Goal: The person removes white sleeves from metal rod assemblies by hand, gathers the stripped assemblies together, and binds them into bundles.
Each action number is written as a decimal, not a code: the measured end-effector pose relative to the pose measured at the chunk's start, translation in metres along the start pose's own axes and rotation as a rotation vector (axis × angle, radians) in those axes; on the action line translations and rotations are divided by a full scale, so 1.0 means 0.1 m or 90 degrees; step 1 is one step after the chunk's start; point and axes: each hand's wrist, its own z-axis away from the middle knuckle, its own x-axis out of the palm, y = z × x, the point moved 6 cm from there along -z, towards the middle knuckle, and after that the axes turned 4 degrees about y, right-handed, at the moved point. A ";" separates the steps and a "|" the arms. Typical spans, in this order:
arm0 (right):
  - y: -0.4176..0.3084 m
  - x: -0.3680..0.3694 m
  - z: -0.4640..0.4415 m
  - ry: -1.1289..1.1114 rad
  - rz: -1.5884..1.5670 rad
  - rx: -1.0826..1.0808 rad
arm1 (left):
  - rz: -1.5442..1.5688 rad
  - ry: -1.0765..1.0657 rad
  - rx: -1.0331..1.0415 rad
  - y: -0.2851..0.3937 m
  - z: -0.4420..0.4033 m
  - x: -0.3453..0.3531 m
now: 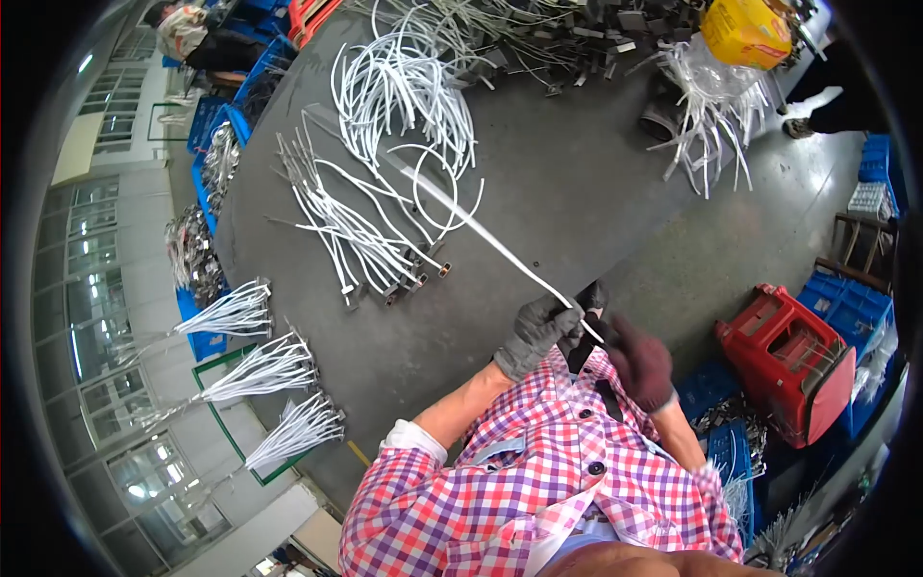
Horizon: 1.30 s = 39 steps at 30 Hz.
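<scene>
My left hand [538, 337], in a grey glove, is closed on a white cable [500, 248] near its lower end. The cable runs up and left across the dark table [538, 173]. My right hand [639, 365], in a dark red glove, is just right of the cable's end, in front of the chest. Motion smears its fingers, and whether it holds anything is unclear. Left of the held cable lie a loose bunch of white cables with connectors [356, 231] and, further up, a large coiled heap of white cables [404, 96].
Bundled white cables [255, 370] hang at the table's left edge. Blue crates [202, 183] line the far left. Connectors [596, 38], a yellow bag [745, 34] and clear strips [711, 115] lie at the top. A red bin [784, 361] stands right. People [183, 34] are at the upper corners.
</scene>
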 end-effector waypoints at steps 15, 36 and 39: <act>0.17 0.43 -2.90 0.335 0.281 -0.177 | -0.499 0.630 0.143 1.03 0.18 -2.22; 0.69 0.40 -0.61 -0.006 0.121 0.186 | -0.219 0.391 0.126 0.85 -0.27 -1.95; 0.50 0.22 -0.24 -0.063 0.139 0.200 | -0.458 0.254 -0.081 0.60 -0.50 -1.63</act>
